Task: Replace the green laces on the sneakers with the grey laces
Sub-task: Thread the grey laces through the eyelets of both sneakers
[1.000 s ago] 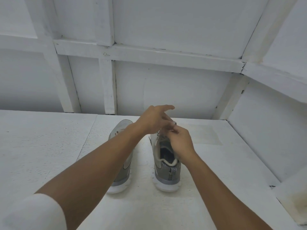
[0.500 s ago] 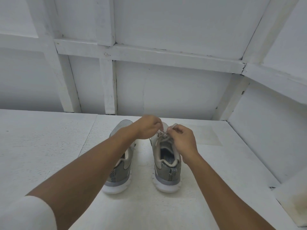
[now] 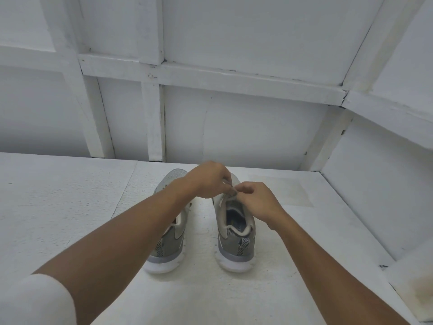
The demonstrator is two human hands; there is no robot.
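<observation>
Grey lace (image 3: 231,192) above right sneaker (image 3: 236,233): left hand (image 3: 208,181), right hand (image 3: 259,200) pinch it, fingers curled, arms outstretched.

Matt knitted cloth uppers on the right sneaker (image 3: 236,233), smooth rubbery white sole (slightly glossy), rough, speckled white-painted table (image 3: 58,207), matt painted wooden wall (image 3: 234,127)

A white sleeve (image 3: 35,301) ends in a rounded hem near the left elbow. It is blurred at the frame's corner and may belong to a plain short-sleeved top. Below it the left forearm (image 3: 131,235) and left hand (image 3: 208,181) are bare. The right forearm (image 3: 328,266) and right hand (image 3: 260,202) are bare as far as the frame's edge.
</observation>
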